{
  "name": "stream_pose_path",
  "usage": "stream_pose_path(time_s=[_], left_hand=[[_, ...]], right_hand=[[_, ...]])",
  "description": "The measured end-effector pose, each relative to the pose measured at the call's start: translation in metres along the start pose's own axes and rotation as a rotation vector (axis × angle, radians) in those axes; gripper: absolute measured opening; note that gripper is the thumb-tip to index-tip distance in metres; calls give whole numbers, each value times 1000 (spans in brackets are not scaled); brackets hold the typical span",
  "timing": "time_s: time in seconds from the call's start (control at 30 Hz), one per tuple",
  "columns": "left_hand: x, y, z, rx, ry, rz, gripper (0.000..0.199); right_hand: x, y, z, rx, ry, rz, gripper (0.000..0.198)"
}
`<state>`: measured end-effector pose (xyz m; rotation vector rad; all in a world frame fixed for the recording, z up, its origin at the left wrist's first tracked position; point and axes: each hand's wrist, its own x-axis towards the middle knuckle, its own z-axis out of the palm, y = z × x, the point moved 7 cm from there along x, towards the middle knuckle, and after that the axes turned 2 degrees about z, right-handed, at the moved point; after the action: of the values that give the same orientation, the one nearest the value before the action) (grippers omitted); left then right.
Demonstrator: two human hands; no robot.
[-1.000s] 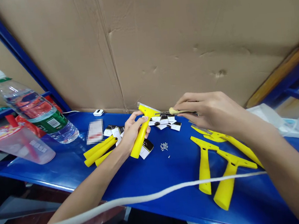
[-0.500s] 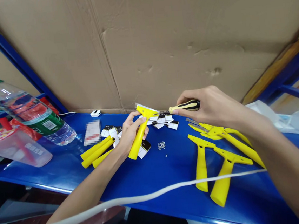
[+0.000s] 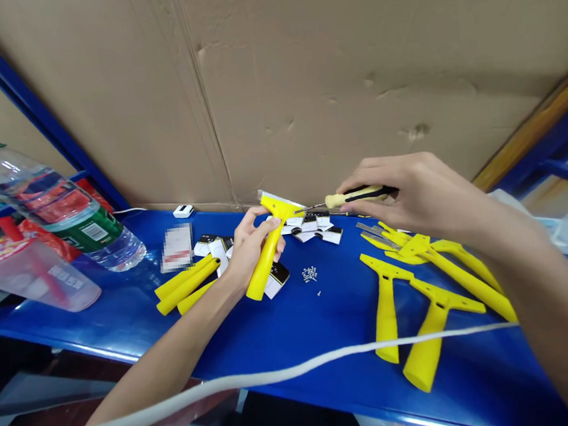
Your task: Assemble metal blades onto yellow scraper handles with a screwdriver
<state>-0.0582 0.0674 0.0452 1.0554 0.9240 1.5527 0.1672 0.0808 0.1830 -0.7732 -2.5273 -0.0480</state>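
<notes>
My left hand [image 3: 253, 246] is closed round the yellow handle of a scraper [image 3: 267, 258], whose T-shaped head with a clear strip along its edge points up and away. In my right hand [image 3: 399, 185] is a screwdriver [image 3: 336, 200] with a cream and black grip. Its shaft points left, and the tip meets the right part of the scraper head. Below, a small pile of screws [image 3: 309, 274] lies on the blue table [image 3: 295, 332], with one loose screw [image 3: 318, 293] beside it. Yellow scraper parts [image 3: 385, 297] lie on the right.
Several yellow handles [image 3: 185, 286] and small black-and-white boxes [image 3: 315, 227] lie by my left hand. A water bottle [image 3: 89, 225] and a plastic cup [image 3: 43, 276] stand at the left. A white cable [image 3: 280, 377] crosses in front, and a cardboard wall [image 3: 302, 90] rises behind.
My right hand has turned and moved slightly right, and the screwdriver slants a little differently, its tip still at the scraper head. My left hand keeps its grip. The view has shifted slightly.
</notes>
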Motion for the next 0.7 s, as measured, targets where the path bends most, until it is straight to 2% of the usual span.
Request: stream_pose_path(time_s=[0.17, 0.23, 0.7], left_hand=[[1, -2, -3, -22, 12, -6, 43], [0, 0, -2, -26, 8, -1, 43], [-1, -5, -2, 16, -28, 9, 43]], right_hand=[[0, -15, 1, -26, 30, -125, 28], [-1, -18, 1, -32, 40, -134, 30], [3, -6, 3, 89, 66, 150, 35]])
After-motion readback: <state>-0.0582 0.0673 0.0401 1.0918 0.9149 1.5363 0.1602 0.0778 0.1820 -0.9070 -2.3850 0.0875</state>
